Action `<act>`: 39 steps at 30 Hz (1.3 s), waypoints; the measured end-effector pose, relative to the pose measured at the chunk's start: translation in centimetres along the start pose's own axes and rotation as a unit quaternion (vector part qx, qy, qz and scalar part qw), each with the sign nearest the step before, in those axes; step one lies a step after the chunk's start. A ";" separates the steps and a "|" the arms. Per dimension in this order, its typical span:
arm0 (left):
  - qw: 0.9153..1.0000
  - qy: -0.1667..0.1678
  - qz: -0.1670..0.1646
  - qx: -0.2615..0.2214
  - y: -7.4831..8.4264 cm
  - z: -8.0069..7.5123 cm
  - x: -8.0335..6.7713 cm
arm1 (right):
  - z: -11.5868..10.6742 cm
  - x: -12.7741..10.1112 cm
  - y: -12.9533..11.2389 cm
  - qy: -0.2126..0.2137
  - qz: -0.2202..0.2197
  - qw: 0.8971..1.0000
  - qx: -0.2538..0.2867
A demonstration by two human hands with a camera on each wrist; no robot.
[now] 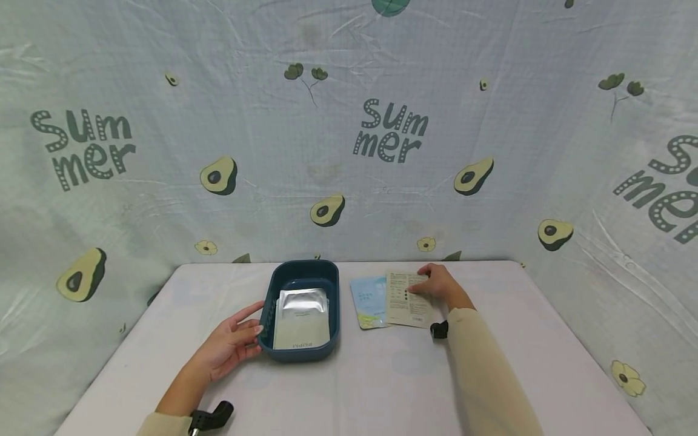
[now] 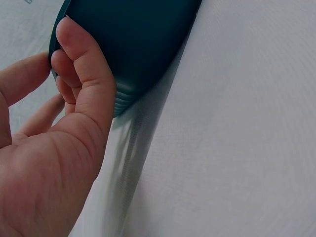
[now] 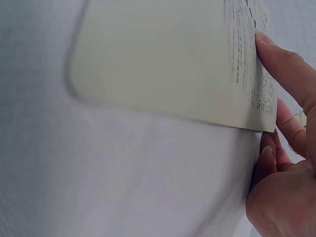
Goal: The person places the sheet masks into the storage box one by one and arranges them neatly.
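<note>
A dark blue rectangular bin [image 1: 299, 358] stands left of centre on the table. My left hand [image 1: 231, 345] holds its left edge, with the fingers at the rim; the left wrist view shows curled fingers against the bin's wall [image 2: 138, 44]. Inside the bin lie flat silver-and-cream sheet mask packets [image 1: 302, 321]. To its right, a beige packet [image 1: 400, 303] printed with small text overlaps a light blue packet [image 1: 371, 297]. My right hand [image 1: 443, 286] pinches the beige packet by its right side, one finger on its printed face and others behind the edge [image 3: 271, 129].
The table [image 1: 349, 393] has a white cover. Behind it and at both sides hangs a pale cloth [image 1: 262, 133] printed with avocados and lettering. Black wrist cameras show at my left wrist [image 1: 212, 416] and right wrist [image 1: 439, 330].
</note>
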State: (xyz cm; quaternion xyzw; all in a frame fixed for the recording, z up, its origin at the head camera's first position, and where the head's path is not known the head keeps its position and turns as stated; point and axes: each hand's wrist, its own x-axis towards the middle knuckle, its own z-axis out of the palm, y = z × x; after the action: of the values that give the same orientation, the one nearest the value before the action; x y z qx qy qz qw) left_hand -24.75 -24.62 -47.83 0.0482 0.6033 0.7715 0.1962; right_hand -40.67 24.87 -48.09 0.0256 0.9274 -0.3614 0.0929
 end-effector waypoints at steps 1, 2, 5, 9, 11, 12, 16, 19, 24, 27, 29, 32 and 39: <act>1.000 0.000 0.000 0.001 0.0 0.0 0.0 | 0.0 0.0 0.0 0.000 -0.002 1.000 -0.002; 1.000 0.000 0.001 0.001 0.0 0.0 0.0 | 0.0 -0.1 -0.1 0.000 -0.005 1.000 -0.005; 1.000 -0.001 0.001 0.001 -0.1 -0.1 0.0 | 0.1 -0.2 -0.1 -0.001 -0.004 1.000 -0.007; 1.000 -0.002 0.001 0.001 -0.1 0.0 0.0 | 0.1 -0.3 0.0 0.000 0.002 1.000 -0.009; 1.000 -0.003 0.001 0.001 -0.1 0.0 0.0 | 0.2 -0.3 0.0 0.002 0.001 1.000 -0.009; 1.000 -0.002 0.001 0.001 -0.1 0.0 0.0 | 0.2 -0.4 0.0 0.003 0.000 1.000 -0.008; 1.000 0.001 0.001 0.001 0.0 0.1 -0.1 | 0.2 -0.4 0.0 0.006 -0.010 1.000 -0.005; 1.000 0.001 0.002 0.004 0.1 0.1 -0.1 | 0.1 -0.3 0.0 0.010 -0.014 1.000 -0.002; 1.000 0.003 0.002 0.007 0.3 0.1 -0.1 | 0.1 -0.2 -0.1 0.017 -0.017 1.000 0.003; 1.000 0.004 0.001 0.004 0.3 0.2 -0.2 | 0.2 -0.4 -0.2 0.019 -0.016 1.000 0.005; 1.000 0.004 0.001 0.003 0.2 0.2 -0.2 | 0.3 -0.6 -0.3 0.022 -0.017 1.000 0.009; 1.000 0.002 0.001 0.001 0.2 0.2 -0.2 | 0.5 -1.0 -0.3 0.025 -0.017 0.999 0.015; 1.000 -0.001 0.003 -0.002 0.2 0.3 -0.2 | 0.6 -1.6 -0.1 0.026 -0.002 0.998 0.064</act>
State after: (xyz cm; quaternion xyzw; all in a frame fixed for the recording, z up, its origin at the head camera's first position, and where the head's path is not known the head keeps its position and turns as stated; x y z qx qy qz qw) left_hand -24.49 -24.47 -47.53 0.0501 0.6017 0.7731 0.1945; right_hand -38.99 24.47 -48.14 0.0385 0.9046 -0.4192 0.0662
